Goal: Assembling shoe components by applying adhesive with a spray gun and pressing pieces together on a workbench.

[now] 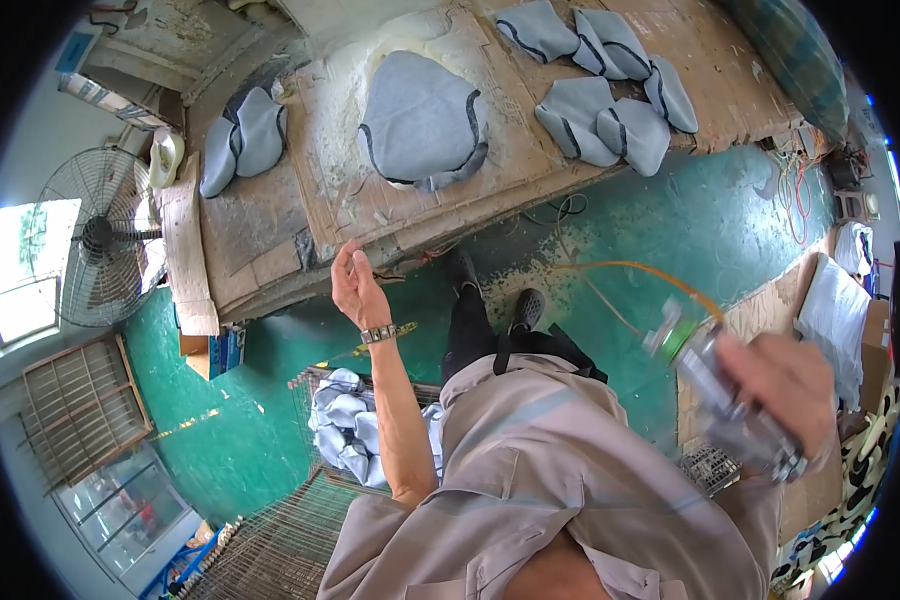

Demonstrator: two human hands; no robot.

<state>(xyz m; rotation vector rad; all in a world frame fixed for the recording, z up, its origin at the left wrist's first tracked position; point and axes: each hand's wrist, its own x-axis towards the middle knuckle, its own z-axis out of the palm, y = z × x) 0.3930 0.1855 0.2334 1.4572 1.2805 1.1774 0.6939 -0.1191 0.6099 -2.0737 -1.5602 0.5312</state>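
Note:
My right hand (785, 385), smeared by motion, is closed round a spray gun (725, 395) out over the floor at the right. The gun has a metal body and a green band, and an orange hose (630, 266) runs from it. At the table's front edge is my left hand (358, 285), with nothing in it and its fingers loosely curled. A large grey-blue fabric piece (418, 115) with dark edging lies flat on the cardboard-covered table (315, 215), beyond my left hand. Pale residue surrounds this piece.
Several folded grey fabric pieces (620, 125) lie at the table's right, with more (245, 145) at its left. Below my left forearm, a wire cage (305, 400) holds a heap of similar pieces. A large fan (95, 235) stands left. A thin hose (567, 235) hangs by the table.

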